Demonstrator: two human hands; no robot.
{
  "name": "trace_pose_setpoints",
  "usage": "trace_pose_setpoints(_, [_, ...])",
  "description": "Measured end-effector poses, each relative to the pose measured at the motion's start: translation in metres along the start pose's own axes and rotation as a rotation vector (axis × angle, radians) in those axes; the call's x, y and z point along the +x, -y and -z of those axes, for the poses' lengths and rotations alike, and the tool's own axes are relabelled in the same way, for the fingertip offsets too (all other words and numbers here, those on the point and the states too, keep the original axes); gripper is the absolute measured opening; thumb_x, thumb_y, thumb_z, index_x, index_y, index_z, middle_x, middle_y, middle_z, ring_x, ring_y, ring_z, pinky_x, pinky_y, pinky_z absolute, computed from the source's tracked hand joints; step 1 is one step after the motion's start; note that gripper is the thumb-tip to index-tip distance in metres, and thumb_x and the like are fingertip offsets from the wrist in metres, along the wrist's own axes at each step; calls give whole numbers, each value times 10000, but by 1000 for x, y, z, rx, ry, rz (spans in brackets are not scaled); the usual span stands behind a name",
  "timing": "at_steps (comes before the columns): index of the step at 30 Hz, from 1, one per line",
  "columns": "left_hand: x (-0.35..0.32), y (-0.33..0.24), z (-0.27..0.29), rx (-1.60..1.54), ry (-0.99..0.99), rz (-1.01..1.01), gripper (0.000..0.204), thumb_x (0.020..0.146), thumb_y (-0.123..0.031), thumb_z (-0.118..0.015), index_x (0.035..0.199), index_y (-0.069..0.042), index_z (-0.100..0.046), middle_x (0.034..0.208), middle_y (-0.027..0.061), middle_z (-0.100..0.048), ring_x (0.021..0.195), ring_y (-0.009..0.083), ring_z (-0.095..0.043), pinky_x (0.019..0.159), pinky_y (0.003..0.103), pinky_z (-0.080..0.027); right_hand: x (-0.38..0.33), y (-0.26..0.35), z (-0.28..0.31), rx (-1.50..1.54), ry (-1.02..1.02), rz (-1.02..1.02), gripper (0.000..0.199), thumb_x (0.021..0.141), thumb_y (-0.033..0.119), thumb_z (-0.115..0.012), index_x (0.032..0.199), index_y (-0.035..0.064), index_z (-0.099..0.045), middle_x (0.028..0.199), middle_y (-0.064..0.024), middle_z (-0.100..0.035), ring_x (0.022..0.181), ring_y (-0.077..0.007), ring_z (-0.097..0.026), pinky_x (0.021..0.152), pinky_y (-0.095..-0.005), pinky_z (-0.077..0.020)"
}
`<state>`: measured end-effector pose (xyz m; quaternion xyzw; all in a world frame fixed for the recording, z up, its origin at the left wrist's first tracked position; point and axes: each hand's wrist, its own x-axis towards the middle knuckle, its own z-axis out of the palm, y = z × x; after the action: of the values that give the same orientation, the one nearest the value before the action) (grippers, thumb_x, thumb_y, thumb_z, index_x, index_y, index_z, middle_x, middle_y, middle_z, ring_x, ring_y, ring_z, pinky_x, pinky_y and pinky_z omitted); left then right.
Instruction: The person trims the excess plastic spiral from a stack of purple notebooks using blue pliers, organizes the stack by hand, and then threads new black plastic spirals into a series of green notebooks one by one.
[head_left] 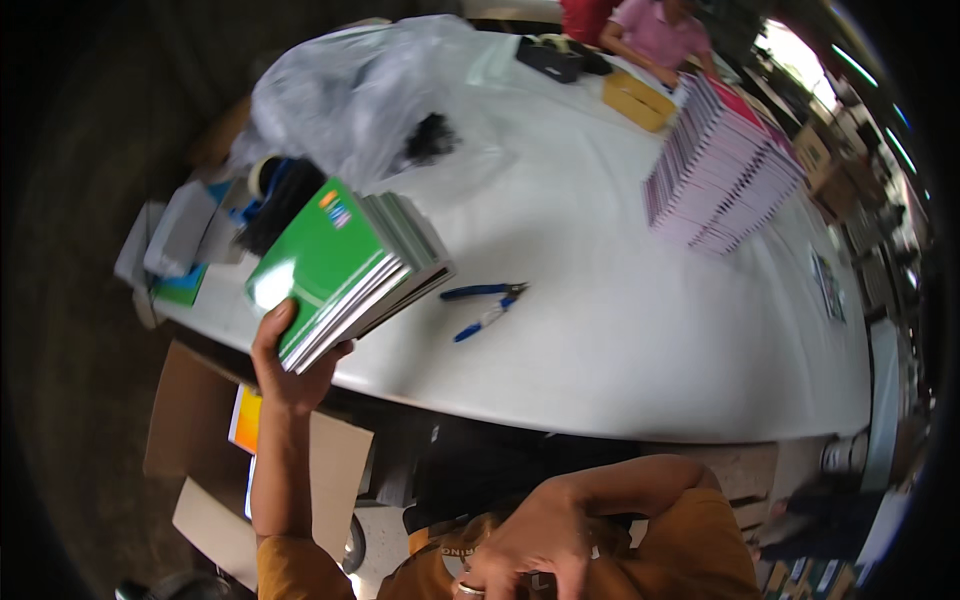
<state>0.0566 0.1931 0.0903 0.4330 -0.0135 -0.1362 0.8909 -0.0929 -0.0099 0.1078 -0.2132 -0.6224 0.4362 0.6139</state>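
White-covered table fills most of the view from where I'm standing. Co-worker in pink at its far edge, right of centre. Clear plastic bag, crumpled, spread over the far left corner. Cardboard box below the near edge, left end, flaps open. Tall stack of books on the right half, toward the far edge. Green-covered books, several together, held up over the near left corner: left hand is clamped on them, thumb on the top cover, fingers underneath. Yellow box by the far edge, just beside the tall stack. Right hand at the person's chest, back showing, fingers partly cut off; can't tell its grip. Blue-handled cutters mid-table toward the near edge, handles spread. Tape roll near the left edge.
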Motion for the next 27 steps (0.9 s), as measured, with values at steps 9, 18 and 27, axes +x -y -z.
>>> trace_pose_setpoints(9, [135,170,-194,207,14,467,403,761,-524,-552,977,-187,-594,945,0,-611,867,151,-513,682,353,-329,-54,42,-81,-291,-547,-127,104,819,130,-655,873,44,-632,946,-122,-559,872,-271,-536,773,-372,-412])
trace_pose_setpoints(18, [88,202,-214,98,25,610,1172,661,-834,-450,1449,-177,116,1477,266,26,1363,452,-40,1026,653,-89,-166,68,-56,-891,-1460,-50,611,781,265,-717,1274,31,-444,1226,-121,-495,1156,-244,-463,1003,-369,-323])
trace_pose_setpoints(27, [141,201,-144,365,199,189,940,833,-746,-232,1460,-83,-9,1481,240,-141,1388,330,-116,1115,406,-78,-292,83,60,-881,-1779,-358,1086,676,689,-630,1427,35,-196,1458,-179,-259,1354,-356,-210,1090,-471,-125])
